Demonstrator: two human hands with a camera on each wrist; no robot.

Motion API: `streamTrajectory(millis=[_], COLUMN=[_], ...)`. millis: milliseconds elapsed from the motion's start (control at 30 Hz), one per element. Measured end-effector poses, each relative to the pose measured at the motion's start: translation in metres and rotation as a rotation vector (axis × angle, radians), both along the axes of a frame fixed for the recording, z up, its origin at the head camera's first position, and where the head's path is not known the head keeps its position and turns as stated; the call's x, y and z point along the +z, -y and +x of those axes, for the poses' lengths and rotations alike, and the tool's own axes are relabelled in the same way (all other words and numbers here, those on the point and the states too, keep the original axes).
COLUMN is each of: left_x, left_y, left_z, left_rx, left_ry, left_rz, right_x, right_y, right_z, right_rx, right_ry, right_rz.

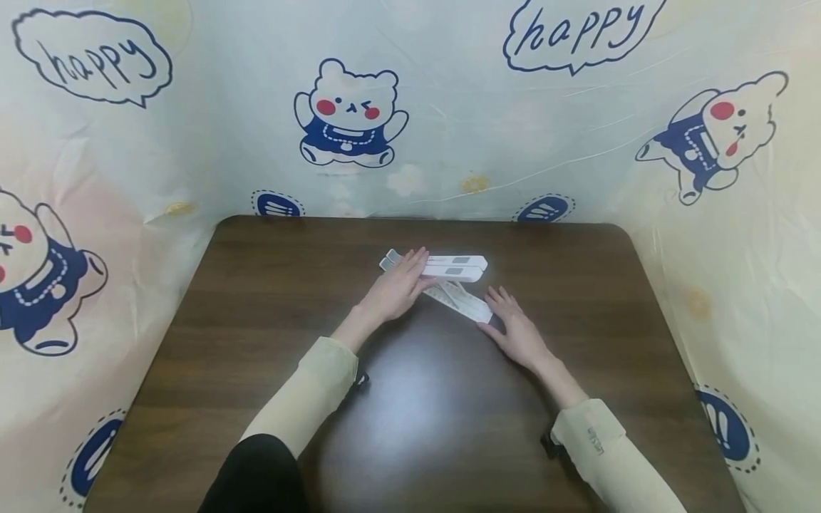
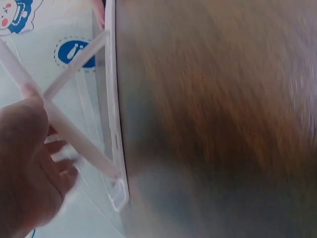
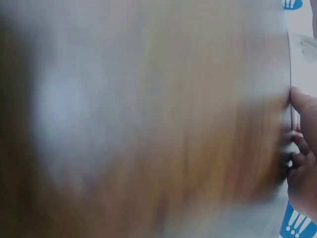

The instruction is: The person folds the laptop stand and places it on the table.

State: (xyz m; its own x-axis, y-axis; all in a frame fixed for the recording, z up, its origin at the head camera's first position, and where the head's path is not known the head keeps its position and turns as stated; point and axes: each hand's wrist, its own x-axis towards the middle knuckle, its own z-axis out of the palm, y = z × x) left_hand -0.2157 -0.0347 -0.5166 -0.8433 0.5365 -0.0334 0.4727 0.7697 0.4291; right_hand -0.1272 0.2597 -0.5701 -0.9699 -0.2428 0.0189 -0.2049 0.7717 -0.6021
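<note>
A white folding laptop stand [image 1: 457, 302] sits on the far middle of the table, partly unfolded, with a slanted arm and cross strut above a flat base bar. My left hand [image 1: 396, 286] lies over its upper part and hides some of it. In the left wrist view, that thumb is on the slanted arm [image 2: 81, 144] and the fingers are behind it. My right hand [image 1: 518, 330] grips the right end of the base, thumb on the near side, fingers on the far side. Only an edge of the stand [image 3: 300, 69] shows beside this hand in the right wrist view.
The brown wooden table [image 1: 269, 285] has rounded far corners. A pale printed cloth [image 1: 449, 135] with bears and "happy" bubbles hangs behind it and along both sides. A dark shape [image 1: 256, 477] covers part of the left forearm at the bottom.
</note>
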Motion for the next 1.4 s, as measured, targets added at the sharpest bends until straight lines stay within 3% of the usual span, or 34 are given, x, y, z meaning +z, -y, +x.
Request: streamTrajectory(millis=[133,233,400,500,667,767,867,1000,1067,1267,1400], left_x=[-0.026,-0.05,-0.068,-0.071,-0.064,-0.064,-0.035,0.012,0.021,0.027,0.029], left_y=[-0.005,-0.008,-0.01,-0.01,-0.007,-0.007,-0.013,-0.029,-0.035,-0.04,-0.04], left_z=[-0.007,-0.016,-0.026,-0.028,-0.026,-0.021,-0.005,0.018,0.024,0.027,0.026], left_rx=[0.118,0.162,0.16,0.143,0.123,0.111,0.07,-0.035,-0.085,-0.138,-0.14], left_ry=[0.056,0.061,0.067,0.066,0.072,0.062,0.047,-0.062,-0.129,-0.232,-0.276], left_rz=[0.015,0.045,0.063,0.072,0.098,0.147,0.122,0.023,-0.02,-0.098,-0.11], right_x=[0.004,0.004,0.001,-0.007,-0.021,-0.016,-0.006,0.003,0.003,0.0,-0.016], right_y=[-0.003,-0.002,0.0,0.0,-0.001,-0.002,-0.003,-0.002,-0.001,0.0,-0.005], right_z=[-0.001,-0.001,0.004,0.007,0.009,0.009,0.011,0.012,0.012,0.014,0.011], right_rx=[0.029,0.029,0.014,0.012,0.022,0.033,0.037,0.031,0.028,0.032,0.025], right_ry=[0.024,0.005,-0.06,-0.13,-0.164,-0.119,-0.086,-0.066,-0.068,-0.121,-0.18], right_rz=[0.017,-0.003,-0.046,-0.085,-0.127,-0.11,-0.069,-0.039,-0.031,-0.065,-0.107])
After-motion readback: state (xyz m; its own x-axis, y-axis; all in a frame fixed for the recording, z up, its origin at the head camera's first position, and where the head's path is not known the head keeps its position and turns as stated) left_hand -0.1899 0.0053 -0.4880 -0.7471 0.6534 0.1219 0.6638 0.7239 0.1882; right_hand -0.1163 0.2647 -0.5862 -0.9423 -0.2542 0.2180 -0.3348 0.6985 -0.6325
